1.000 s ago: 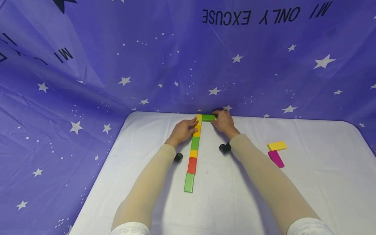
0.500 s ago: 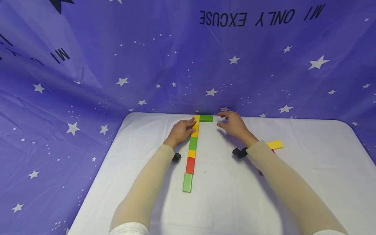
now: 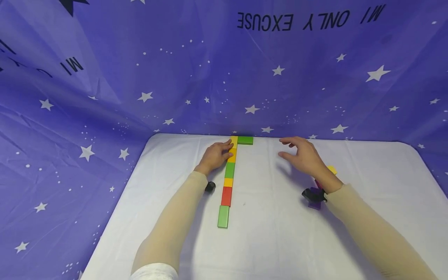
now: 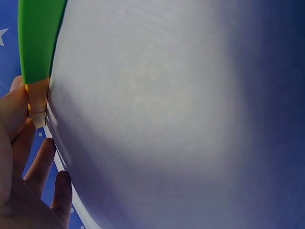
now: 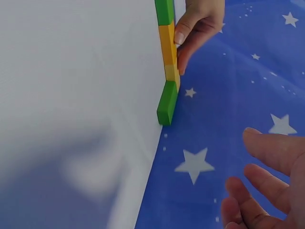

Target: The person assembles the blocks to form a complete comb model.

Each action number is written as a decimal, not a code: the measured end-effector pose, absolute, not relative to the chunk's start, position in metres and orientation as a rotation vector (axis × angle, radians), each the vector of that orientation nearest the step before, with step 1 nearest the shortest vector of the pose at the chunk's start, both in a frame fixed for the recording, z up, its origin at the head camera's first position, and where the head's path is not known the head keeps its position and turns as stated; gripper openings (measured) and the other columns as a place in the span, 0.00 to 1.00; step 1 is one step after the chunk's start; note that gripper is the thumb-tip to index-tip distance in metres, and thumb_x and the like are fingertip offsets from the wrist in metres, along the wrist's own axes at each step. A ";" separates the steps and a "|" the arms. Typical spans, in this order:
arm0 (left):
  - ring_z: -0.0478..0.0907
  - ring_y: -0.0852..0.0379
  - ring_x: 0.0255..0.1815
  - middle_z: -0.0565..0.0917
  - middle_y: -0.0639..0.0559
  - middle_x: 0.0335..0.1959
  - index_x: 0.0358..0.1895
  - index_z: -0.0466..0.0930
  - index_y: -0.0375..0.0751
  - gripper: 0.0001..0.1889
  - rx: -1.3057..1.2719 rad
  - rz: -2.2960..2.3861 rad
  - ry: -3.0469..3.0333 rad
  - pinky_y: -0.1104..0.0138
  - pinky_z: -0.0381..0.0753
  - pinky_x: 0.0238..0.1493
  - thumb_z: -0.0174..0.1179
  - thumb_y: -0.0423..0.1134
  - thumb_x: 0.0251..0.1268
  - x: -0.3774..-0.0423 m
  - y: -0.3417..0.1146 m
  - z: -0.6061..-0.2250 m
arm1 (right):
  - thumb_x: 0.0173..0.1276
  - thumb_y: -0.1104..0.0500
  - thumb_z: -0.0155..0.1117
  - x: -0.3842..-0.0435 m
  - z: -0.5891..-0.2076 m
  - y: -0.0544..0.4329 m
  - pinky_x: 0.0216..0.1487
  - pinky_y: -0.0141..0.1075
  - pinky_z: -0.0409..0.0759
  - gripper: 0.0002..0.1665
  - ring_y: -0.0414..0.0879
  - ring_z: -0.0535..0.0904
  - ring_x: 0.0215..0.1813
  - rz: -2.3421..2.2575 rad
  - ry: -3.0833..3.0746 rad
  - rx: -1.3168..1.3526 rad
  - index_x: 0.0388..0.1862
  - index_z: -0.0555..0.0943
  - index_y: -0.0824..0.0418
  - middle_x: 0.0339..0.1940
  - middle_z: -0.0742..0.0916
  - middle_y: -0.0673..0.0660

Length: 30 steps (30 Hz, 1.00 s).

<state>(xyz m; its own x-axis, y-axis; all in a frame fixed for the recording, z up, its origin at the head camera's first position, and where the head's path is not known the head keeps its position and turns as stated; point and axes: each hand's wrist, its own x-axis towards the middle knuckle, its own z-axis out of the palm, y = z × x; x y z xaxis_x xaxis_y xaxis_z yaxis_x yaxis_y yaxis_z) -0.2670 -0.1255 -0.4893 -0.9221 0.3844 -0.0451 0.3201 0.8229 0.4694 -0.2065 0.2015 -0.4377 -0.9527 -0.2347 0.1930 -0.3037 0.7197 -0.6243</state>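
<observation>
A row of colored blocks runs away from me on the white table [image 3: 269, 233]: light green [image 3: 223, 216], red [image 3: 226, 196], small yellow block [image 3: 228, 182], green block [image 3: 230, 170], then two yellow-orange blocks [image 3: 231, 156]. At the far end a green block [image 3: 245, 140] lies crosswise, pointing right. My left hand [image 3: 214, 156] rests along the left side of the yellow-orange blocks, thumb and fingertips touching them. To the right of the crosswise block, my right hand [image 3: 304, 155] hovers with spread, relaxed fingers and holds nothing; the right wrist view shows those fingers [image 5: 267, 148] apart from the blocks.
Partly hidden by my right wrist lie a yellow block [image 3: 332, 169], a magenta block [image 3: 317, 184] and a purple block [image 3: 314, 205]. A purple star-printed cloth [image 3: 210, 77] rises behind the table's far edge. Black wrist cameras [image 3: 210, 187] sit on both wrists.
My right hand has let go of the crosswise green block and moved right, away from it. My left hand stays at the yellow-orange blocks.
</observation>
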 end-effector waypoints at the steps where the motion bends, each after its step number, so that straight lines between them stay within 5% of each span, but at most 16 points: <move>1: 0.64 0.52 0.75 0.66 0.61 0.76 0.72 0.71 0.48 0.25 0.552 0.703 2.866 0.58 0.57 0.77 0.59 0.46 0.75 -0.267 -0.126 -0.489 | 0.67 0.53 0.71 -0.203 -0.437 0.206 0.43 0.47 0.74 0.25 0.57 0.79 0.55 1.042 -2.802 0.443 0.61 0.82 0.59 0.55 0.86 0.60; 9: 0.64 0.52 0.75 0.66 0.61 0.76 0.72 0.71 0.48 0.25 0.560 0.704 2.864 0.58 0.57 0.77 0.59 0.45 0.75 -0.267 -0.126 -0.489 | 0.66 0.56 0.72 -0.175 -0.438 0.241 0.40 0.42 0.72 0.24 0.55 0.79 0.50 0.997 -2.742 0.396 0.60 0.82 0.60 0.54 0.85 0.62; 16: 0.65 0.51 0.74 0.67 0.60 0.75 0.71 0.72 0.48 0.25 0.569 0.716 2.871 0.57 0.59 0.77 0.60 0.45 0.74 -0.268 -0.126 -0.490 | 0.65 0.56 0.73 -0.159 -0.447 0.274 0.39 0.33 0.70 0.23 0.41 0.74 0.45 1.029 -2.744 0.233 0.58 0.83 0.59 0.53 0.86 0.59; 30: 0.65 0.51 0.74 0.66 0.60 0.76 0.71 0.72 0.48 0.25 0.564 0.716 2.867 0.56 0.59 0.76 0.59 0.46 0.74 -0.267 -0.126 -0.489 | 0.71 0.52 0.68 -0.147 -0.474 0.328 0.41 0.31 0.73 0.30 0.57 0.75 0.54 1.102 -2.882 0.088 0.67 0.76 0.64 0.59 0.83 0.68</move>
